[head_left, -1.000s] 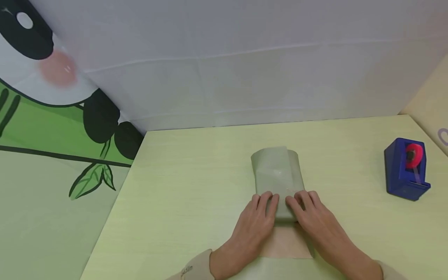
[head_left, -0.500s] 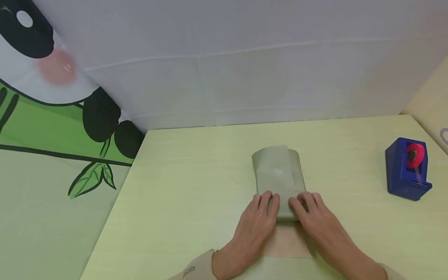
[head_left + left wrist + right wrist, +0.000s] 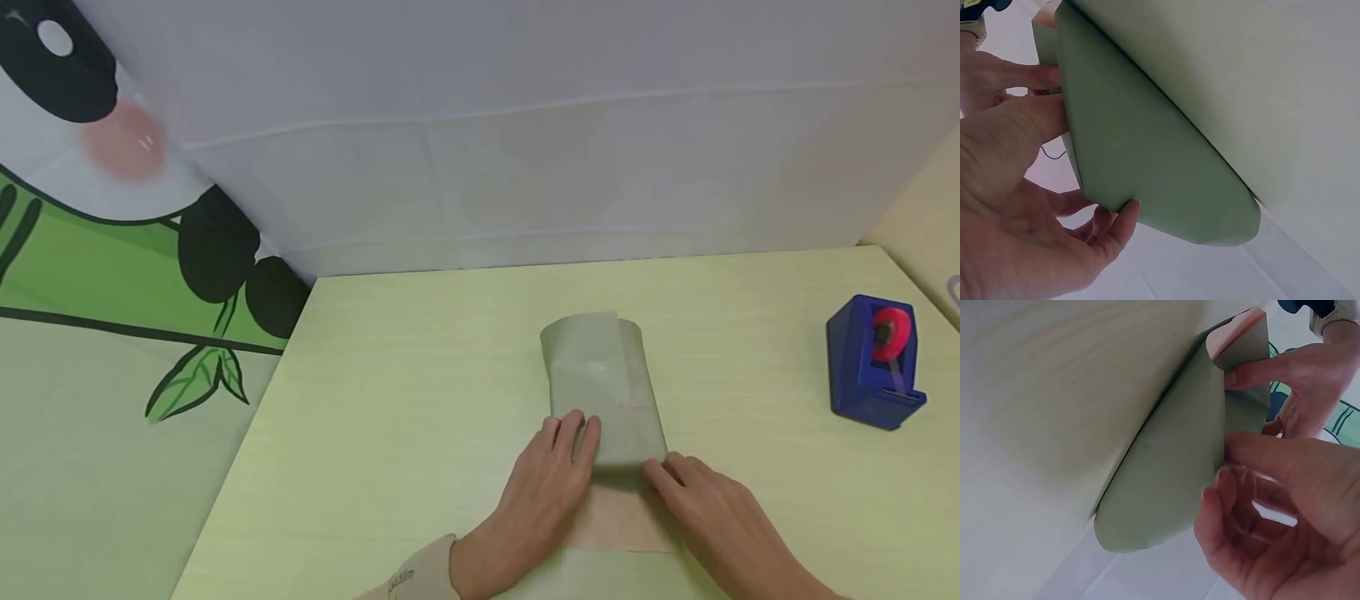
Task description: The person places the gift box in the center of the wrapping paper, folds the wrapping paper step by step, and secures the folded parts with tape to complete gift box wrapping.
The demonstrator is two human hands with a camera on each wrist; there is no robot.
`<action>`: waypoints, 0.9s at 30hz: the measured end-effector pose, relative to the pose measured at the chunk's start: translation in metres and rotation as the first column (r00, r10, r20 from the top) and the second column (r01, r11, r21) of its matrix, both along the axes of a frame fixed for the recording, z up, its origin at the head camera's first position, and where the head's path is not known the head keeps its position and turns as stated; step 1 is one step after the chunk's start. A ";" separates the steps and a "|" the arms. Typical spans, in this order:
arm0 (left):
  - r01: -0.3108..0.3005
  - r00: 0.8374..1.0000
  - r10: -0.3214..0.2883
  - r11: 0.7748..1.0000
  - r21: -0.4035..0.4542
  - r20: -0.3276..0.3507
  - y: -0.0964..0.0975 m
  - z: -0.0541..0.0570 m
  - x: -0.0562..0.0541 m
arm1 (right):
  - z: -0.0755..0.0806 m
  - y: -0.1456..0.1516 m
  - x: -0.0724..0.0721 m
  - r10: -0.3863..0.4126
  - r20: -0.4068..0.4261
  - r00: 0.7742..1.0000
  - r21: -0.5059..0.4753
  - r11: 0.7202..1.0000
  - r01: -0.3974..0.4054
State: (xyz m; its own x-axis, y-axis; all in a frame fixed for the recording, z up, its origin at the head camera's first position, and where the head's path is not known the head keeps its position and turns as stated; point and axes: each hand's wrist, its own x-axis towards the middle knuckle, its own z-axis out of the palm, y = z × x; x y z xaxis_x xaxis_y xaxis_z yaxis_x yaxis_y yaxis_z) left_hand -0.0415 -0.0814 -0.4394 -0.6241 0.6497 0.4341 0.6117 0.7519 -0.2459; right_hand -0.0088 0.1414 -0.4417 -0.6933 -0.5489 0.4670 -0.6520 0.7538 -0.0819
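A flattened tube of folded green paper [image 3: 592, 367] lies on the table in the head view, overlapped down its top face and showing a pinkish-tan inner side [image 3: 615, 517] at its near end. My left hand [image 3: 543, 483] rests on the near left part, fingers laid on the top face. In the left wrist view one fingertip [image 3: 1129, 209] touches the side face. At the near right edge, my right hand [image 3: 712, 512] pinches the paper between thumb and curled fingers. The right wrist view shows that hand [image 3: 1272, 506] at the paper's crease.
A blue tape dispenser [image 3: 873, 362] with a red-cored roll stands at the right of the pale yellow table [image 3: 420, 358]. A white wall covering [image 3: 525, 167] rises behind the back edge. A printed cartoon panel [image 3: 90, 283] is at the left.
My right hand has slid from the top face toward me and to the right, onto the near right edge. The left hand stays almost where it was on the paper.
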 end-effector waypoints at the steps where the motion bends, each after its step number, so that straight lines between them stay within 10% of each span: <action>1: 0.003 1.000 -0.003 1.000 -0.002 0.004 -0.001 0.000 0.000 | -0.001 0.001 0.001 0.008 0.008 1.000 0.005 1.000 -0.008; 27: 0.141 0.982 -0.140 0.990 0.001 0.130 -0.008 0.012 -0.012 | -0.016 0.005 -0.003 -0.014 0.211 0.977 0.017 1.000 0.010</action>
